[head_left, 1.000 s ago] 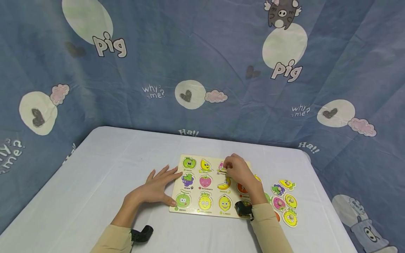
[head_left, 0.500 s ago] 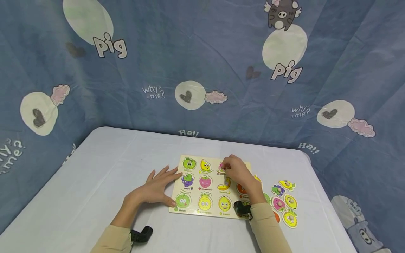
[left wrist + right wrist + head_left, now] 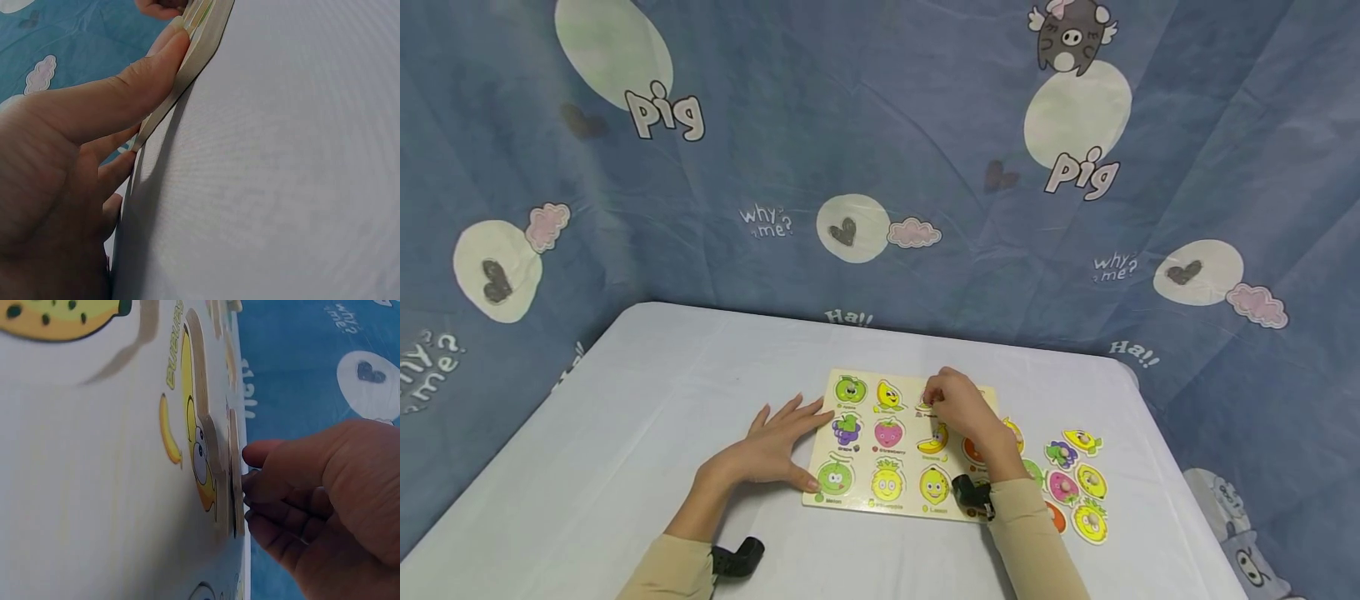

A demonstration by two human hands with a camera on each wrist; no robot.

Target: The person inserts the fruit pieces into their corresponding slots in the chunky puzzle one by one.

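Observation:
A fruit puzzle board lies on the white table with pictured fruit such as a banana and a strawberry. My left hand lies with fingers spread along its left edge, the thumb against the near left corner. Over the top row, third picture, my right hand pinches a puzzle piece close over the board. In the right wrist view that piece appears edge-on, so its printed face is hidden. Its knob is covered by the fingertips.
Loose knobbed pieces lie right of the board: a mango, grapes, a strawberry, a lemon, a pineapple. Others are partly behind the right forearm. A blue printed curtain hangs behind the table.
My right hand has shifted slightly left over the same picture, covering more of the pink there. The left hand keeps its place on the board's edge.

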